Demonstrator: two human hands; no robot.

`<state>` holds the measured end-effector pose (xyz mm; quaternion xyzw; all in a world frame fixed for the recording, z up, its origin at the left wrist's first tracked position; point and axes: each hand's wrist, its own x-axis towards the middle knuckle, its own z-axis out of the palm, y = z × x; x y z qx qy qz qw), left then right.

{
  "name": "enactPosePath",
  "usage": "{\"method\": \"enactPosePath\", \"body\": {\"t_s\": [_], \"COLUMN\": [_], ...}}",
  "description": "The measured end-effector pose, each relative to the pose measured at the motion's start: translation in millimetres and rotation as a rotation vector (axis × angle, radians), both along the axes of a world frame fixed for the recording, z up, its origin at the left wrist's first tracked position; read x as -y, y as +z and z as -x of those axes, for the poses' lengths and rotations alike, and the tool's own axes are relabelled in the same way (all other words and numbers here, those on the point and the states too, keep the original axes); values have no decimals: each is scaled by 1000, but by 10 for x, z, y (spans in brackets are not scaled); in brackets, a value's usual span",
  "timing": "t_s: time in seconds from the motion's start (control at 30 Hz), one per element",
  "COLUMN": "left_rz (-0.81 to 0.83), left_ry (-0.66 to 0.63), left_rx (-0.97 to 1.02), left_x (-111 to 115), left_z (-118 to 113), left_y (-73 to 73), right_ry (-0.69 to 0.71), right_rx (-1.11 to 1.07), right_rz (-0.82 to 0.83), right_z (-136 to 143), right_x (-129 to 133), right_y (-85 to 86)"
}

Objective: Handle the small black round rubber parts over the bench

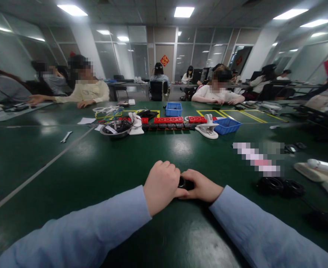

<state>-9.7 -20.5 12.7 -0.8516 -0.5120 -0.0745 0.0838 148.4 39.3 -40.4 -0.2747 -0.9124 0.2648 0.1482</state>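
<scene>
Both hands meet low over the green table, near the middle of the head view. A small black object (185,183) with a shiny round rim shows between them; its exact kind is unclear. My right hand (204,185) is closed around it from the right, thumb and fingers on either side. My left hand (163,186) is curled closed, knuckles up, against the object's left side. Its fingers hide whatever lies inside them. The thumbs come close together at the near side of the black object.
Ahead are red power strips (168,120), a metal bowl (115,129) of black parts, white clips (207,128), and blue bins (227,125). A wrench (66,137) lies left, coiled black cables (270,185) right. Co-workers sit across the green table (119,160).
</scene>
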Motion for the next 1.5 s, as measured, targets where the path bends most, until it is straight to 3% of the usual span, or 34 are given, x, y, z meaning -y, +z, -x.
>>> {"method": "enactPosePath", "body": {"t_s": [0.2,0.4,0.5,0.83,1.1,1.3,1.4,1.5], "left_rz": [-31,252,383,372,192,37,19,76], "left_ry": [21,-392,-469,-242,26,175,156,-44], "left_rx": [28,141,114,29,-93,-97,-83,-18], "left_x": [-33,-103,-144,-97,50,124,96,27], "left_z": [52,240,243,97,-75,-189,-121,17], "left_y": [9,206,230,240,216,108,117,203], "right_ry": [-32,49,86,80,25,-5,1,19], "right_rx": [-23,5,47,71,54,48,48,29], "right_rz": [-38,-5,13,22,17,7,13,4], "right_z": [6,-55,-81,-78,-48,-33,-37,-49], "right_x": [52,7,-20,4,-2,16,21,13], "right_y": [-16,0,7,42,12,3,7,-4]}}
